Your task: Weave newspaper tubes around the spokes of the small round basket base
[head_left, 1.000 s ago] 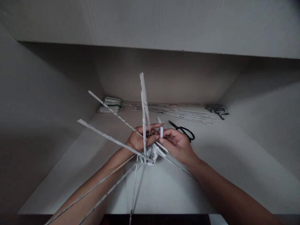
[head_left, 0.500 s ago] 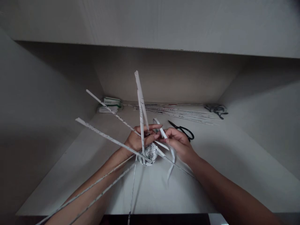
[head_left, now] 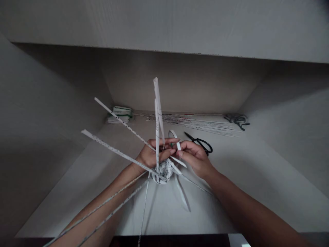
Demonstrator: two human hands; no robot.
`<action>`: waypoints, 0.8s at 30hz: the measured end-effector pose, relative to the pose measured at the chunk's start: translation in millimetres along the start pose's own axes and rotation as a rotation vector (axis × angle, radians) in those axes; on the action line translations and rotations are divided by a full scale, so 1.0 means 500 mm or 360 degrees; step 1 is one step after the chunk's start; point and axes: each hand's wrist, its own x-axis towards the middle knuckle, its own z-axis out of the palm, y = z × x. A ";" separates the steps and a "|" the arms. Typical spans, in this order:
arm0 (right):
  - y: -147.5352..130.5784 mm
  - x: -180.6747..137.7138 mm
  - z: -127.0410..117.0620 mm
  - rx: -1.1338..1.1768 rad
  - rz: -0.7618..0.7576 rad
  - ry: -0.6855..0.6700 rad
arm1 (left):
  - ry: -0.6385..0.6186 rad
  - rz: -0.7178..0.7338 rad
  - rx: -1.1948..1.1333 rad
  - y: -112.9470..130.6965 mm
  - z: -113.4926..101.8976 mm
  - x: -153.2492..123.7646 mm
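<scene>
A small round woven piece of rolled newspaper tubes (head_left: 163,175) hangs just below my fingers, with several long tubes (head_left: 113,148) sticking out upward, sideways and toward me. My left hand (head_left: 150,156) is closed on the woven piece near its upper edge, thumb and fingers pressed around the tubes. Beside it my right hand (head_left: 196,157) pinches a flat white strip (head_left: 179,145) between thumb and forefinger, close to the left fingertips. One end of the strip loops up behind the fingers; a loose white end trails below the weave. The fingers hide where the strip meets the tubes.
Black-handled scissors (head_left: 205,144) lie just beyond my right hand. Several thin paper tubes (head_left: 195,124) are spread along the back wall. A white and green packet (head_left: 120,115) stands at back left, a dark tangled item (head_left: 236,120) at back right. A board (head_left: 164,27) overhangs above.
The white strip's trailing end has swung from beside my right hand to below the weave. The upright tubes have shifted slightly right. Both hands keep nearly the same place.
</scene>
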 end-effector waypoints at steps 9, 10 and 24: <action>0.003 0.001 -0.011 0.0091 0.0057 -0.0044 | 0.0033 -0.0127 -0.0179 0.011 0.005 -0.002; 0.001 0.001 -0.010 0.0134 0.0076 -0.0048 | 0.0035 -0.0140 -0.0193 0.011 0.005 -0.002; 0.002 0.001 -0.002 0.0206 0.0034 -0.0004 | -0.0061 -0.0131 -0.0288 0.002 0.007 -0.001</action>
